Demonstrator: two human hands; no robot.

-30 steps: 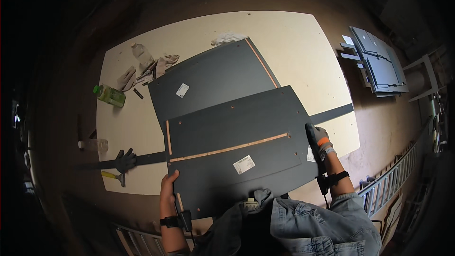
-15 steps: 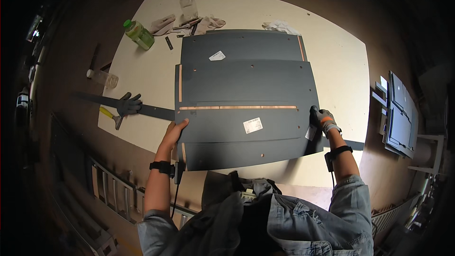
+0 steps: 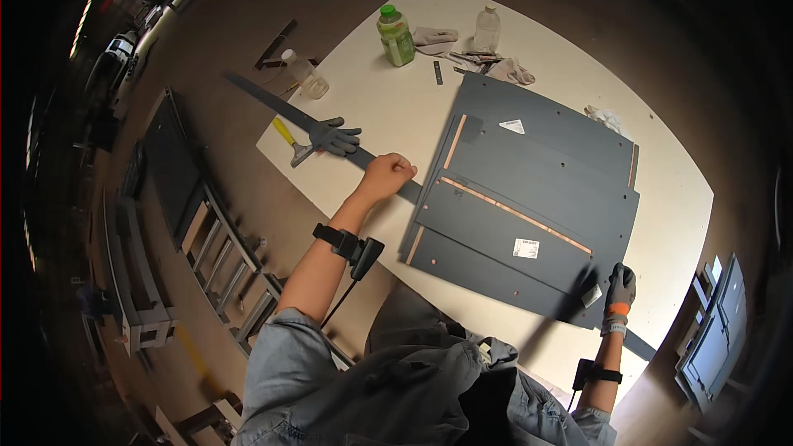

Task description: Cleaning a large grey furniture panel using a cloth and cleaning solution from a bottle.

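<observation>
Dark grey flat panels [image 3: 529,173] lie in an overlapping stack on the white-topped table, with copper-coloured strips along slots and white labels. My bare left hand [image 3: 388,177] is off the stack's left edge, fingers curled in a loose fist with nothing visible in them. Under it runs a long dark strip [image 3: 277,105], which passes beneath the stack and shows again at the right. My right hand [image 3: 621,287], in a grey glove with an orange band, is closed beside the stack's near right corner. Whether it grips the panel edge is hidden.
On the strip lies a grey glove [image 3: 334,138], beside a yellow-handled scraper [image 3: 291,140]. A clear bottle [image 3: 306,74], a green-capped bottle [image 3: 396,35], another clear bottle [image 3: 487,29] and rags [image 3: 508,70] stand or lie farther back. Metal frames [image 3: 219,248] stand left of the table.
My view has turned left, so the table appears rotated. The upper panel, earlier held at both sides, now lies lower on the stack. My left hand has come off its edge and curled.
</observation>
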